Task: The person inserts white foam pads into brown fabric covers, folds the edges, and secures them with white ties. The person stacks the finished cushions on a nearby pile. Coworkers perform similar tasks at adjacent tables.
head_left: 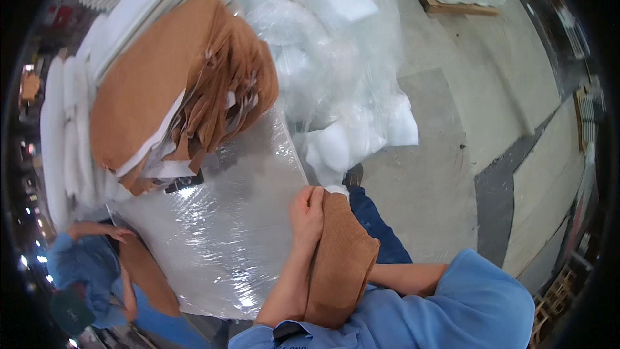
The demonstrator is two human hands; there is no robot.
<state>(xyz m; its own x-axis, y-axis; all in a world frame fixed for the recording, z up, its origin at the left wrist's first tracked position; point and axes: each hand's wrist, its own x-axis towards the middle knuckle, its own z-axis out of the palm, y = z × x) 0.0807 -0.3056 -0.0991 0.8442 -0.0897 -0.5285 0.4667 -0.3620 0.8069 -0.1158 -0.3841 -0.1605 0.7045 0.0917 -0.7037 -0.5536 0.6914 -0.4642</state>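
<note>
A brown fabric cushion cover point(339, 255) stands on end against my body, beside the edge of the wrapped table. My left hand point(307, 215) is closed at the cover's upper left edge, its fingers curled round the fabric. A bit of white material point(337, 189) shows at the cover's top, just past my knuckles. My right forearm point(405, 277) runs in behind the cover from the right, and that hand is hidden by the fabric. On the table's far end lies a large heap of brown covers point(152, 84), with folds and white edges showing.
Shiny clear film covers the table point(219, 239). A small black object point(184, 182) lies by the heap. White padding in clear plastic point(349, 90) fills the space beyond. At the left, a co-worker point(87, 278) handles another brown piece point(147, 271). A loaded wooden pallet point(445, 5) stands far right.
</note>
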